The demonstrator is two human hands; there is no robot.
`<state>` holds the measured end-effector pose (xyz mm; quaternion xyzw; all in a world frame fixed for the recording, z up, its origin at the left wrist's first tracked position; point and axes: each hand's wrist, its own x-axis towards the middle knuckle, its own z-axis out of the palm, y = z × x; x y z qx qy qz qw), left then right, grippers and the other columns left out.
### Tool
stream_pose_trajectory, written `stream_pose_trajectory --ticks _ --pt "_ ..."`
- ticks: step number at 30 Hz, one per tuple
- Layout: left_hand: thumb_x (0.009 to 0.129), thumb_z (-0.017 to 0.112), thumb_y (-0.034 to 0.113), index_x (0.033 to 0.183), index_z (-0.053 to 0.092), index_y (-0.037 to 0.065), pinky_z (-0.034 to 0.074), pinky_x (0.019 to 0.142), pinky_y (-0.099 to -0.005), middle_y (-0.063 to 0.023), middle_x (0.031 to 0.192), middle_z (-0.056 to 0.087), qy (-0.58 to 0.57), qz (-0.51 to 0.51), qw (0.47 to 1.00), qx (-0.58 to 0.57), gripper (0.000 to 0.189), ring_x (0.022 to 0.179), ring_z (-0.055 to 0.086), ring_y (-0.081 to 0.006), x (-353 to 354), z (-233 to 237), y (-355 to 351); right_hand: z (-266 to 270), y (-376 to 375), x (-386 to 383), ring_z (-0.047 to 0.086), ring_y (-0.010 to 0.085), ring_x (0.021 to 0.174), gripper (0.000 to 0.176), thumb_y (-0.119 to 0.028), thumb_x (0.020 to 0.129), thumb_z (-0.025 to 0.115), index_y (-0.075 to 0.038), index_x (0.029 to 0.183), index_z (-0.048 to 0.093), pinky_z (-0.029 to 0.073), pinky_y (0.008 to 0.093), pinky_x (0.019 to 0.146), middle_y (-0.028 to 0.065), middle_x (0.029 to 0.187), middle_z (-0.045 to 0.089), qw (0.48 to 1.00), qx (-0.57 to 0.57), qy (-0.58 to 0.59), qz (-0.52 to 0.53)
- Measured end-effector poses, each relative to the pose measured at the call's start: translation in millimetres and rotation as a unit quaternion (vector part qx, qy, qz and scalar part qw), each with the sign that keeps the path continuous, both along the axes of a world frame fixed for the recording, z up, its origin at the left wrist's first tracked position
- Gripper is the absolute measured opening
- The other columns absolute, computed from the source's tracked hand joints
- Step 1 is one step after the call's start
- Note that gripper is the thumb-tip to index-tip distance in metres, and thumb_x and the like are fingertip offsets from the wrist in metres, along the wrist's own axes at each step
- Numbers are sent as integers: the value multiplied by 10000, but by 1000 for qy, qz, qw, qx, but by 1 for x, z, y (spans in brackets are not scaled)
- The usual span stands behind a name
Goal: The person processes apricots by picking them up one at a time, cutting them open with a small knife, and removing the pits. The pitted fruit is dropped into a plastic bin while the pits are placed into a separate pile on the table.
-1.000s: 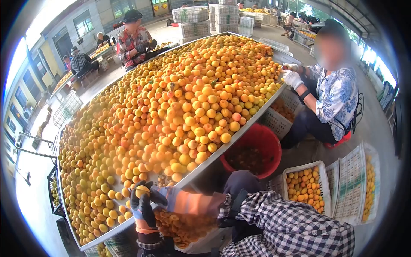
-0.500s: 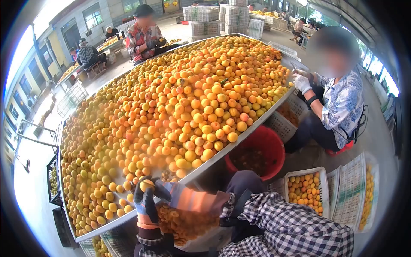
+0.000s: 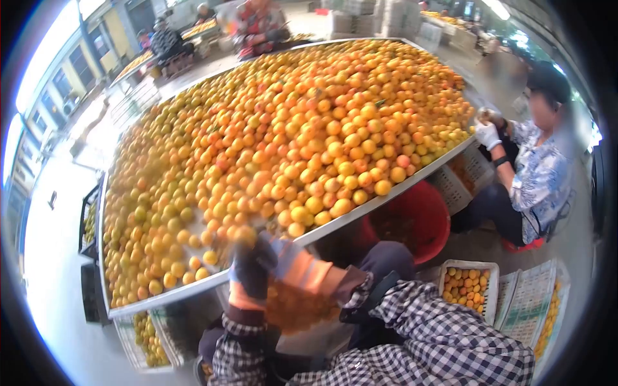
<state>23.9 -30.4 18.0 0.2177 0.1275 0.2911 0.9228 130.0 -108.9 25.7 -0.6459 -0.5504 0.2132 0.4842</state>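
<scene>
My left hand point(image 3: 250, 267), in a dark-fingered glove with an orange cuff, is closed around an apricot point(image 3: 244, 237) at the near edge of the sorting table point(image 3: 315, 235). Pressed close beside it is my right hand point(image 3: 273, 252), in a similar glove with orange and grey stripes. Its fingers are curled and blurred, and whatever they grip is hidden. Whole apricots point(image 3: 309, 141), orange to yellow-green, are heaped over the table. Below my wrists lies a blurred pile of opened apricot pieces point(image 3: 299, 309).
A red tub point(image 3: 428, 222) stands under the table's right edge. Crates of apricots point(image 3: 468, 289) sit right of my knees, another crate point(image 3: 154, 344) lower left. A gloved co-worker point(image 3: 541, 161) sits at the right; other people work farther back.
The view has swung left and tilted, so the table sits farther right and higher. My hands, still together around the apricot, appear slightly higher and blurrier. The co-worker's hands have risen toward their chest.
</scene>
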Motion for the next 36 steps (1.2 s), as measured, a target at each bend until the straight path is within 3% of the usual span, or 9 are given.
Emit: stream_pose_trajectory --ticks 3,6,12,17,20,24,26,29,36 --pt "958 529 331 1172 573 -9 451 869 -274 -68 1082 617 180 51 919 347 404 962 587 -164 -12 15 9 -16 10 4 600 383 833 221 -154 875 550 -40 1063 522 488 439 680 198 894 602 996 32 -83 1" --pt "958 482 262 1093 590 -19 474 699 -265 -55 863 621 221 104 896 371 330 771 596 -147 -2 15 20 -24 16 6 604 386 810 227 -184 880 564 -36 1043 510 486 448 657 204 889 610 992 33 -123 -3" --pt "964 508 376 1143 572 22 477 886 -329 -95 1075 625 12 25 999 33 402 966 597 -199 7 1 10 -16 22 -4 610 400 790 270 -267 903 561 -39 1032 495 490 448 644 205 842 624 995 -45 -73 -55" --pt "968 499 378 1156 563 15 481 881 -336 -97 1084 622 68 57 995 43 414 972 597 -198 0 7 16 -11 20 -1 609 401 798 257 -238 888 575 -43 1039 502 493 443 654 201 836 622 995 -30 -81 -53" --pt "904 632 240 1225 543 -28 478 883 -297 -83 1085 640 249 125 887 369 428 977 605 -157 -5 15 32 -8 21 6 607 401 809 235 -175 865 589 -43 1043 510 494 445 660 204 841 619 994 28 -101 -7" --pt "861 670 155 1223 545 -45 502 835 -282 -88 1051 658 225 113 855 453 432 937 623 -146 -9 14 35 -5 18 7 622 388 876 251 -245 883 562 -68 1055 514 508 443 711 187 914 633 995 14 -97 -11" --pt "898 638 223 1202 549 -40 520 785 -284 -82 997 660 238 124 849 455 413 878 631 -150 -8 15 27 -4 17 2 627 388 860 253 -248 885 561 -63 1048 510 509 446 700 191 902 632 996 12 -87 -10" --pt "961 501 407 1147 566 -11 487 730 -272 -68 910 629 108 72 983 127 462 797 600 -172 3 5 15 -8 23 -6 635 393 773 266 -266 889 560 -43 1016 488 511 463 646 205 847 630 991 -61 -115 -40" --pt "973 473 319 1046 580 -6 460 600 -242 -74 813 620 179 63 961 202 350 637 582 -148 -3 40 10 -5 15 4 615 392 870 348 -229 850 596 -45 1119 477 492 467 732 204 949 624 979 -98 -173 -39"
